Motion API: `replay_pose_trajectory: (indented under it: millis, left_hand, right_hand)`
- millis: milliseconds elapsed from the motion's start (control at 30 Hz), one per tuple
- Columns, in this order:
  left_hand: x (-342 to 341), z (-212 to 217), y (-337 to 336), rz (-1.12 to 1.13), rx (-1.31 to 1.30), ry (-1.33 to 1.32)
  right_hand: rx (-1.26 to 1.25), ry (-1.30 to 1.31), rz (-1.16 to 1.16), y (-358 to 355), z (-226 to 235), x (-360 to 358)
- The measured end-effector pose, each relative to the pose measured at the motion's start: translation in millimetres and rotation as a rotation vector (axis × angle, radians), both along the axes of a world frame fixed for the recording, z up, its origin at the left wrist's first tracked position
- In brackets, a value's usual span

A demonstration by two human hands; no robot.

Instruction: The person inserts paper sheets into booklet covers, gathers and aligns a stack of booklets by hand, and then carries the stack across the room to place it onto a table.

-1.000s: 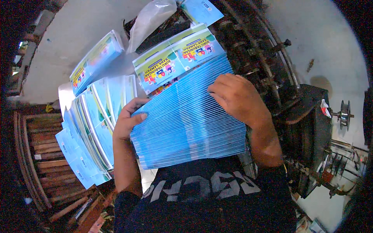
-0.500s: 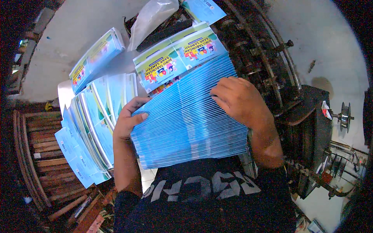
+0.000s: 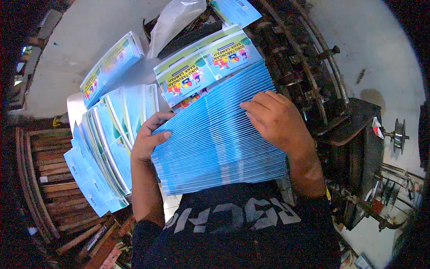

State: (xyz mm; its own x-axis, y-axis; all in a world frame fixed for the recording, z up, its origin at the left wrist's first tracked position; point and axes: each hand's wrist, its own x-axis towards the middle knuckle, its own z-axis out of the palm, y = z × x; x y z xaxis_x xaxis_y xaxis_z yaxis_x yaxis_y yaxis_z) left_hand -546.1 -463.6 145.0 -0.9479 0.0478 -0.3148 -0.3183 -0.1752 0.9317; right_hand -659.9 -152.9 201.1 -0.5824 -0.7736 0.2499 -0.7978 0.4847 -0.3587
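A thick fanned stack of blue printed sheets or covers (image 3: 210,143) lies before my body, its many edges overlapping in close steps. My left hand (image 3: 150,136) grips its left edge, thumb on top and fingers passing behind. Over the upper right part, my right hand (image 3: 275,119) has its fingers bent and drawn together, the tips at the stepped edges. Whether a sheet is pinched there is hidden. Just beyond the fan lies a pile of colourful printed covers (image 3: 206,65) with yellow, green and blue artwork.
More fanned blue covers (image 3: 121,116) spread out at the left, with a smaller pile (image 3: 112,65) behind them. A clear plastic bag (image 3: 174,27) and a loose blue cover (image 3: 237,12) are at the back. Dark machinery (image 3: 300,62) stands close on the right; wooden slats (image 3: 58,179) are lower left.
My right hand has shifted slightly down, and its fingers have drawn closer together over the fanned edges. My left hand keeps its grip in the same place.
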Motion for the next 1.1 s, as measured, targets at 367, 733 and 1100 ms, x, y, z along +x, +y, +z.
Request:
replay_pose_trajectory:
  millis: [367, 733, 1100]
  left_hand:
    - [-4, -5, -2, 0.066, 0.044, -0.024]
    - [-11, -4, -4, 0.099, 0.072, -0.069]
    - [-14, -8, -9, 0.123, 0.045, -0.07]
  right_hand:
    - [0.053, -0.061, 0.047, 11, 13, 14]
    - [0.161, -0.086, 0.124, 11, 12, 20]
    - [0.255, -0.144, 0.07, 4, 9, 19]
